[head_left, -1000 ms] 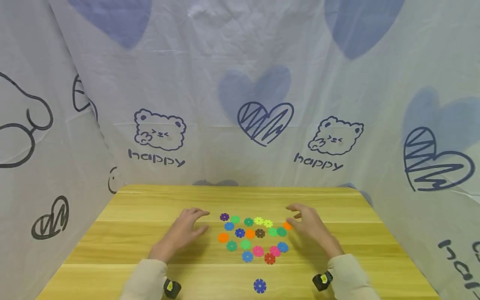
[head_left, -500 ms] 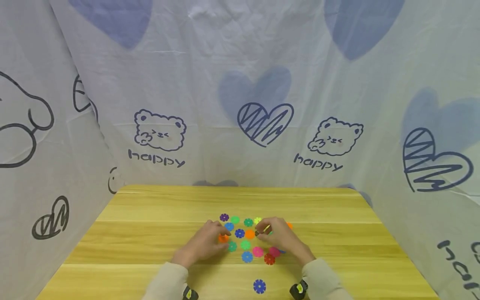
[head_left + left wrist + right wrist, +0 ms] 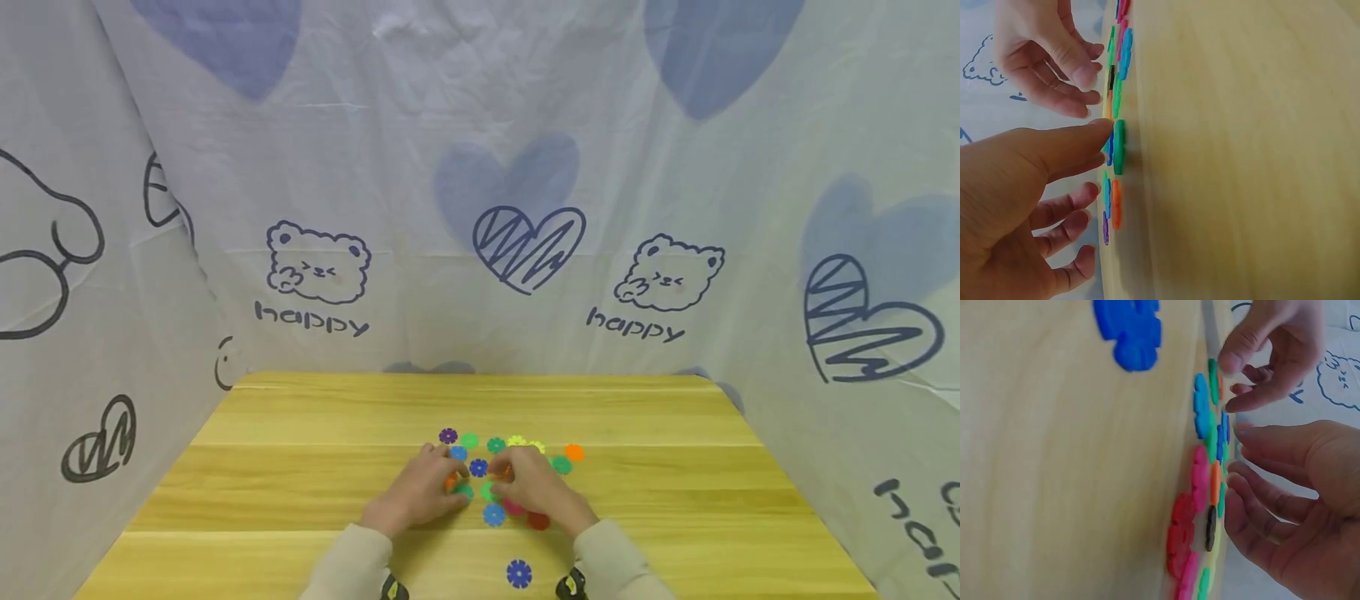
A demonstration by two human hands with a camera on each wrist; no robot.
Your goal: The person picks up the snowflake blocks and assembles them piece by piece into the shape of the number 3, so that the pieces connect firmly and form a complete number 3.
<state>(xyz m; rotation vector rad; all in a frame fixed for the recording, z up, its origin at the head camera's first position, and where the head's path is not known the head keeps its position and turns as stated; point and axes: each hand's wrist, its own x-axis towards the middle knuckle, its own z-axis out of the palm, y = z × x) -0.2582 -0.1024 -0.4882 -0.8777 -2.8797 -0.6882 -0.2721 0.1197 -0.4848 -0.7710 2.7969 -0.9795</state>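
Note:
Coloured notched plastic discs lie flat in a loose cluster on the wooden table (image 3: 315,475). My left hand (image 3: 423,492) hovers over the cluster's left side, fingers relaxed; a green disc (image 3: 1119,147) is close to its thumb and an orange disc (image 3: 1116,205) sits below its fingers. To the right, my right hand (image 3: 536,485) hangs over the middle discs with loosely bent fingers and nothing between them. Near it are an orange disc (image 3: 1215,482), a brown disc (image 3: 1210,528) and a pink disc (image 3: 1199,479). Some discs are hidden beneath both hands.
A dark blue disc (image 3: 519,573) lies apart from the cluster, toward the front. Behind and beside the table hangs a pale curtain (image 3: 420,167) printed with hearts and bears. An orange disc (image 3: 573,452) marks the cluster's right edge.
Both hands have come inward from the cluster's sides to over it, closer together. The right hand was at the brown disc half a second ago and is now further left.

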